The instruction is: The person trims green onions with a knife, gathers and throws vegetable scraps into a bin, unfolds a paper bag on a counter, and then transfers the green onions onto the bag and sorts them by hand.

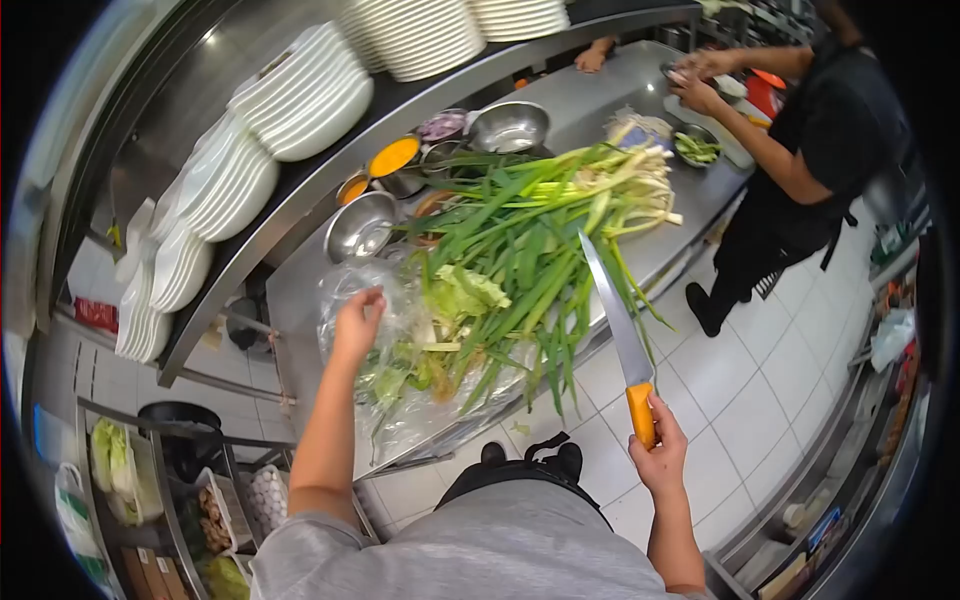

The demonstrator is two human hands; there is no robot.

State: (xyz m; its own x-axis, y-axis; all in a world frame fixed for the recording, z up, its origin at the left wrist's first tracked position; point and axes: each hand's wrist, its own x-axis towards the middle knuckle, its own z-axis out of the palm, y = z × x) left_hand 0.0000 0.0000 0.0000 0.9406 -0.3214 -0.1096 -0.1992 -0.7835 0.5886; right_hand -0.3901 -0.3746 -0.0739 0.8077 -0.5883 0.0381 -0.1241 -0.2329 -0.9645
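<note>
My right hand is closed around the yellow handle of a large kitchen knife. The blade points up and away from me, beside a big pile of green onions on the steel table. My left hand is over a crumpled clear plastic bag, its fingers loosely bent and apart; whether they touch the plastic is hard to tell. Pale green lettuce leaves and trimmings lie between my left hand and the onions. More clear plastic sheet covers the table's near edge.
Steel bowls and containers, one with orange contents, line the table's back. Stacked white plates fill the shelf above. A co-worker in black stands at right, hands over the table. Another person's hand rests at the far end.
</note>
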